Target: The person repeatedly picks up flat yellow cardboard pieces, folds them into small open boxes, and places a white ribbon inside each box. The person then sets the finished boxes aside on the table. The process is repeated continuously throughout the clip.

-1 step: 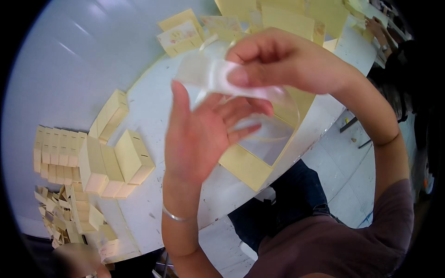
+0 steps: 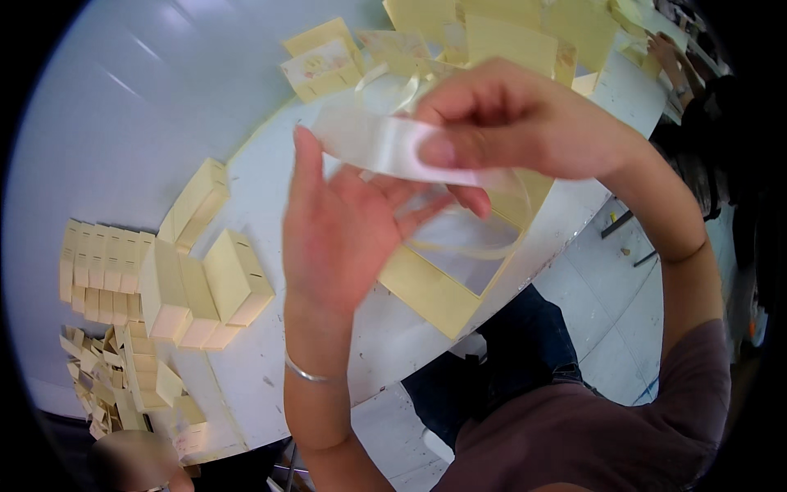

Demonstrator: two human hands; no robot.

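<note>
My right hand (image 2: 512, 123) pinches a translucent whitish ribbon-like strip (image 2: 357, 141) between thumb and fingers, above the table. A pale curved band, perhaps the same strip, loops down at the right over a cream-coloured panel with a pale window-like centre (image 2: 430, 299). My left hand (image 2: 340, 234) is raised just below the strip, palm showing, with thumb and fingers apart. Some of its fingertips pass behind the strip, and whether they touch it I cannot tell. The panel lies near the table's front edge, partly hidden by both hands.
Cream boxes (image 2: 234, 279) stand in rows on the left of the white table (image 2: 328, 369), beside a heap of small cream pieces (image 2: 94, 369). Printed cream cards or boxes (image 2: 322, 70) stand at the back. Another person's hand (image 2: 662, 51) shows far right; someone's blurred head is lower left.
My right hand has shifted slightly down and to the right with the strip. My left hand has moved a little to the left.
</note>
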